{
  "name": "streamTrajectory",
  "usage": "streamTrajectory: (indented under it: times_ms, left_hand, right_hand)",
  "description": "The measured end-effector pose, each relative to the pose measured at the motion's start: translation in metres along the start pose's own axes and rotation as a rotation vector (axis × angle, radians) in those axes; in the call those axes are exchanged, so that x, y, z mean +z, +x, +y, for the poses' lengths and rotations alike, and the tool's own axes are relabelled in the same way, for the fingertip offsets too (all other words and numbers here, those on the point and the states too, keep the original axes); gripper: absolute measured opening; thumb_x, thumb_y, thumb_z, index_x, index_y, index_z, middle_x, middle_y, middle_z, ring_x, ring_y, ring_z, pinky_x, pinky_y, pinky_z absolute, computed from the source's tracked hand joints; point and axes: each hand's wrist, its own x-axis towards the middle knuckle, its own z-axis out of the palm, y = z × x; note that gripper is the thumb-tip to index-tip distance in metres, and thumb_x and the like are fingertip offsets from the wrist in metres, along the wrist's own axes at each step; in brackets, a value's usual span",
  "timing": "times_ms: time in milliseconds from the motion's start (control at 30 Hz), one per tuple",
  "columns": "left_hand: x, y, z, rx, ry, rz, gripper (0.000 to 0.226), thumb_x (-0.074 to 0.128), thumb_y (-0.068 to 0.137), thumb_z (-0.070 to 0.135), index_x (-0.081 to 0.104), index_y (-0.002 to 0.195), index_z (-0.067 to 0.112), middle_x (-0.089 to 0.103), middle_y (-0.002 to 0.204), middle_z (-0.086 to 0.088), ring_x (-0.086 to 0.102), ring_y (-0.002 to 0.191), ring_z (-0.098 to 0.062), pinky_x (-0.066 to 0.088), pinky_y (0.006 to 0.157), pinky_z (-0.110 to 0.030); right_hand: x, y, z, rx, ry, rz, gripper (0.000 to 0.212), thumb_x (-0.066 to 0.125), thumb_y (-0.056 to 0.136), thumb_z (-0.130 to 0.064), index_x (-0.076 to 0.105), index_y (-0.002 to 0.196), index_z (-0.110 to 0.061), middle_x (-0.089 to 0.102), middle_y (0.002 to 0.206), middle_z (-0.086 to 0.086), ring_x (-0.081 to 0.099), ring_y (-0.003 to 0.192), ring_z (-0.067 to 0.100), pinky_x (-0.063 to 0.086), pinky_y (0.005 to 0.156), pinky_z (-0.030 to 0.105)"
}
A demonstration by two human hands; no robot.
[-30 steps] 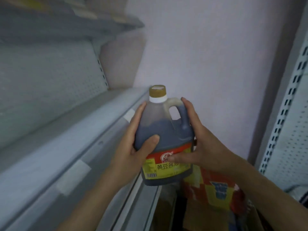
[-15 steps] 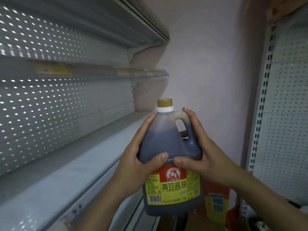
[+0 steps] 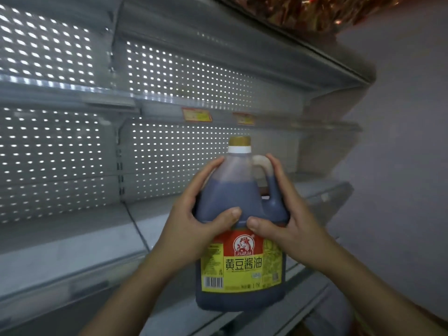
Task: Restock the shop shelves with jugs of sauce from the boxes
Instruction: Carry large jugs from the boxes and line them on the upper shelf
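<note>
Since half a second ago your view has swung left and up, so more of the shelving fills the picture, and the jug (image 3: 240, 226) sits a little lower in the frame; your grip on it looks unchanged.

You hold one jug, upright, in front of the shelves and above the front edge of the lower shelf (image 3: 72, 251); whether its base touches that shelf you cannot tell. It is full of dark sauce to just below the shoulder, with one gold cap (image 3: 240, 141) over a white collar, one loop handle on its right side, and one red and yellow label (image 3: 242, 260) facing you, with a barcode at its lower left.

Your left hand (image 3: 191, 229) grasps the jug's left side, fingers curled round the shoulder and thumb pressed across the front above the label. Your right hand (image 3: 288, 226) grasps the right side, fingers up along the handle and thumb lying across the front. The two thumb tips nearly meet.

Three shelf levels show on the left: the lower one, a middle shelf (image 3: 169, 105) carrying two blurred price tags (image 3: 196, 115) on its front rail, and a top shelf (image 3: 278, 44) with red and gold packets (image 3: 303, 13) on it. The perforated back panels (image 3: 60, 161) glow with light through their holes. A plain wall (image 3: 400, 166) stands to the right.
</note>
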Motion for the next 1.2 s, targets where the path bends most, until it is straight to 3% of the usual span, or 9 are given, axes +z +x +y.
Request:
streamTrajectory:
  times_ms: [167,300,467,567,700,800,900,1067,1200]
  left_hand:
    - [-0.075,-0.075,0.062,-0.076,0.224,0.108,0.077,0.083,0.081,0.024,0.045,0.144,0.048,0.061,0.14,0.006,0.068,0.116,-0.021,0.062,0.085,-0.042]
    - [-0.136,-0.132,0.113,-0.116,0.383,0.203,0.08,0.083,0.082,0.021,0.043,0.147,0.047,0.064,0.134,0.005,0.07,0.11,-0.013,0.061,0.079,-0.028]
    - [-0.215,-0.195,0.164,-0.134,0.508,0.308,0.078,0.08,0.085,0.021,0.041,0.148,0.046,0.061,0.139,0.006,0.067,0.117,-0.013,0.061,0.087,-0.037]
    - [-0.266,-0.228,0.195,-0.151,0.568,0.327,0.078,0.077,0.088,0.024,0.036,0.151,0.047,0.058,0.142,0.012,0.065,0.121,-0.011,0.06,0.091,-0.04]
    - [-0.338,-0.267,0.232,-0.181,0.607,0.332,0.078,0.075,0.089,0.027,0.033,0.152,0.049,0.052,0.147,0.02,0.059,0.128,-0.008,0.057,0.098,-0.039]
    - [-0.391,-0.29,0.255,-0.211,0.642,0.281,0.089,0.081,0.085,0.026,0.029,0.153,0.052,0.043,0.153,0.023,0.053,0.135,-0.006,0.055,0.101,-0.038]
    - [-0.435,-0.299,0.268,-0.247,0.64,0.212,0.099,0.085,0.082,0.021,0.026,0.153,0.055,0.043,0.155,0.017,0.054,0.134,-0.008,0.056,0.099,-0.037]
    - [-0.483,-0.292,0.26,-0.227,0.591,0.262,0.099,0.088,0.076,0.014,0.035,0.151,0.051,0.053,0.144,0.015,0.064,0.12,-0.007,0.06,0.087,-0.03]
    - [-0.514,-0.279,0.234,-0.241,0.603,0.331,0.097,0.094,0.067,0.023,0.04,0.144,0.048,0.058,0.134,-0.002,0.065,0.118,-0.018,0.061,0.088,-0.042]
  right_hand:
    - [0.085,0.002,-0.033,-0.073,0.151,-0.168,0.098,0.078,0.079,-0.026,0.017,0.15,-0.056,0.039,0.132,-0.058,0.058,0.119,-0.013,0.058,0.084,0.02]
    - [0.163,0.008,-0.06,-0.101,0.288,-0.285,0.102,0.083,0.079,-0.025,0.022,0.153,-0.059,0.034,0.153,-0.039,0.057,0.131,0.002,0.06,0.091,0.034]
    - [0.266,0.02,-0.106,-0.139,0.371,-0.393,0.106,0.087,0.077,-0.025,0.022,0.153,-0.061,0.036,0.158,-0.028,0.06,0.13,0.01,0.06,0.093,0.04]
    - [0.328,0.026,-0.136,-0.165,0.431,-0.426,0.106,0.086,0.077,-0.022,0.023,0.153,-0.059,0.044,0.148,-0.036,0.065,0.12,0.004,0.061,0.087,0.033]
    - [0.414,0.032,-0.173,-0.191,0.489,-0.436,0.104,0.086,0.075,-0.024,0.026,0.153,-0.057,0.045,0.149,-0.033,0.063,0.122,0.003,0.061,0.086,0.03]
    - [0.467,0.04,-0.196,-0.206,0.513,-0.42,0.103,0.086,0.072,-0.026,0.028,0.15,-0.06,0.05,0.144,-0.036,0.064,0.12,0.001,0.061,0.086,0.031]
    - [0.504,0.053,-0.211,-0.213,0.492,-0.402,0.104,0.087,0.071,-0.031,0.029,0.152,-0.059,0.045,0.153,-0.027,0.065,0.121,0.006,0.061,0.088,0.036]
    - [0.538,0.082,-0.215,-0.211,0.385,-0.371,0.105,0.088,0.07,-0.038,0.027,0.153,-0.058,0.035,0.155,-0.036,0.057,0.127,-0.005,0.06,0.092,0.031]
    - [0.556,0.11,-0.2,-0.204,0.345,-0.389,0.105,0.089,0.073,-0.035,0.026,0.153,-0.058,0.028,0.157,-0.038,0.05,0.133,-0.005,0.059,0.095,0.03]
